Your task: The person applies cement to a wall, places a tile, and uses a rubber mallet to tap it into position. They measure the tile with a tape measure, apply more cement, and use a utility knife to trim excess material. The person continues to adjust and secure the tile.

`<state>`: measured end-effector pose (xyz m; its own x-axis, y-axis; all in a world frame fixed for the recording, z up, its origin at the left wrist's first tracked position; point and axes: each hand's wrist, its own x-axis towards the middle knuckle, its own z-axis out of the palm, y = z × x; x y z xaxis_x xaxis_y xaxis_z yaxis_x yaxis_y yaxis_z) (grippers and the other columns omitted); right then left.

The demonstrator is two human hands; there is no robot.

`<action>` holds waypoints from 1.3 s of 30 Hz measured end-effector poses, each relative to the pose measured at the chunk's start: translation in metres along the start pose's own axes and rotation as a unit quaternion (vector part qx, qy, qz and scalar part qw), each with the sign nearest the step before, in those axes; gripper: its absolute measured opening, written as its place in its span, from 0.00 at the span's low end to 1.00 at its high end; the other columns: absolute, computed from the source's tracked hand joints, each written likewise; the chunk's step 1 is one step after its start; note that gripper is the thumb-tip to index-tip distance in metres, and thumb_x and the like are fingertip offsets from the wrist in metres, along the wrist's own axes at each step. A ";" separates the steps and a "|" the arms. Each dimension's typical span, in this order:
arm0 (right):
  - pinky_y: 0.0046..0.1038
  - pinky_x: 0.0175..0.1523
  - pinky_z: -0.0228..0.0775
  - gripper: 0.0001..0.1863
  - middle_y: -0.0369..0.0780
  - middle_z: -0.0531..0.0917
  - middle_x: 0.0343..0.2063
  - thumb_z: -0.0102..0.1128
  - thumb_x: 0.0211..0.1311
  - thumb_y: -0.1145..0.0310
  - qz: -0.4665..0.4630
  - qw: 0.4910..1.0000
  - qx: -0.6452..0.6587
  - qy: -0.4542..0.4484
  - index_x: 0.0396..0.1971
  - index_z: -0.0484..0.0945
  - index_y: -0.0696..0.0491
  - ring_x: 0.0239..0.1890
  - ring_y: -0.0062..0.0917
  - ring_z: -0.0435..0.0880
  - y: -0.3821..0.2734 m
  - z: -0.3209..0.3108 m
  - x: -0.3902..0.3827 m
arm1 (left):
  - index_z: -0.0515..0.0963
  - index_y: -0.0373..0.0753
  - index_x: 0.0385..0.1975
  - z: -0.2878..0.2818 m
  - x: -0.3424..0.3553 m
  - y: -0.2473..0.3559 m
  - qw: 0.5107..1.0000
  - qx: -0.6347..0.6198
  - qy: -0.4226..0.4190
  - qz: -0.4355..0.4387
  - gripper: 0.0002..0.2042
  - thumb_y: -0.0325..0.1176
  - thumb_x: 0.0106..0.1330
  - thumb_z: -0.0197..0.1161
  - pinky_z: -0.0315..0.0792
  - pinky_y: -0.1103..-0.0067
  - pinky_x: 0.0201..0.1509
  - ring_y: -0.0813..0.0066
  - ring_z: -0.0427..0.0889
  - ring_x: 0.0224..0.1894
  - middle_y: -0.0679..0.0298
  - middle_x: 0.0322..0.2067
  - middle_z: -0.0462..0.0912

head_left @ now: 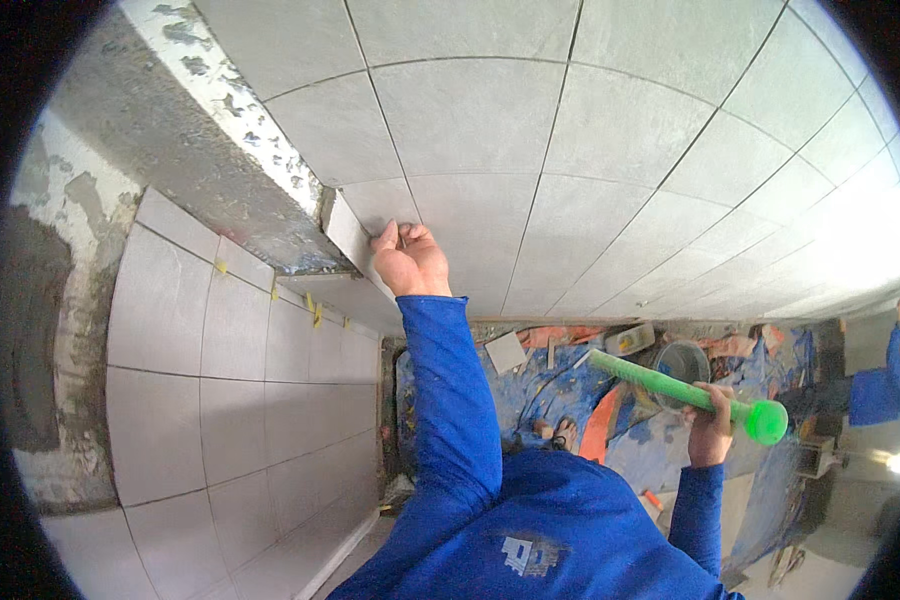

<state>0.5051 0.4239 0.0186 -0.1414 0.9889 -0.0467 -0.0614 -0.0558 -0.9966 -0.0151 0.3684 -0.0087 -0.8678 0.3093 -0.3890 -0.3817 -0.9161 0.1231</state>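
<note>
Green rod [660, 381] gripped inside right hand [710, 428].

Two bare hands [411, 262] [711, 428], one long green tool [660, 380], two blue sleeves [452, 400] [698, 510], one round bucket [683, 362]

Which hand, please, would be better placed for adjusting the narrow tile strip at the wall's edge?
Probably the left hand: it is close beside the narrow tile strip, while the right hand grips the green tool farther away.
</note>
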 end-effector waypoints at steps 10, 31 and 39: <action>0.24 0.30 0.73 0.13 0.40 0.82 0.34 0.59 0.67 0.61 -0.023 0.999 0.028 -0.016 0.37 0.79 0.57 0.26 0.24 0.81 -0.024 0.001 0.008 | 0.66 0.40 0.71 0.057 -0.134 0.026 0.830 0.417 -0.251 0.272 0.31 0.23 0.65 0.57 0.73 0.72 0.45 0.74 0.72 0.36 0.66 0.37 0.71; 0.29 0.32 0.79 0.12 0.47 0.85 0.36 0.63 0.63 0.68 0.016 0.980 0.080 -0.183 0.38 0.79 0.62 0.31 0.30 0.85 -0.030 0.111 0.007 | 0.56 0.34 0.74 0.222 -0.168 0.086 0.205 0.794 -0.151 0.552 0.40 0.32 0.59 0.64 0.81 0.65 0.43 0.52 0.84 0.43 0.50 0.47 0.74; 0.24 0.25 0.70 0.19 0.42 0.82 0.29 0.65 0.62 0.56 -0.018 0.985 0.048 -0.168 0.38 0.79 0.59 0.23 0.24 0.79 -0.027 0.086 0.003 | 0.65 0.31 0.68 0.234 -0.217 0.187 0.119 0.709 -0.049 0.694 0.34 0.36 0.63 0.65 0.76 0.66 0.49 0.53 0.76 0.50 0.51 0.46 0.72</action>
<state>0.4216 0.4162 0.0508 -0.4543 0.8903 0.0306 -0.1641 -0.0499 -0.9852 0.0270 0.1895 0.3119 -0.3811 0.1768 0.9075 0.5410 0.8386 0.0638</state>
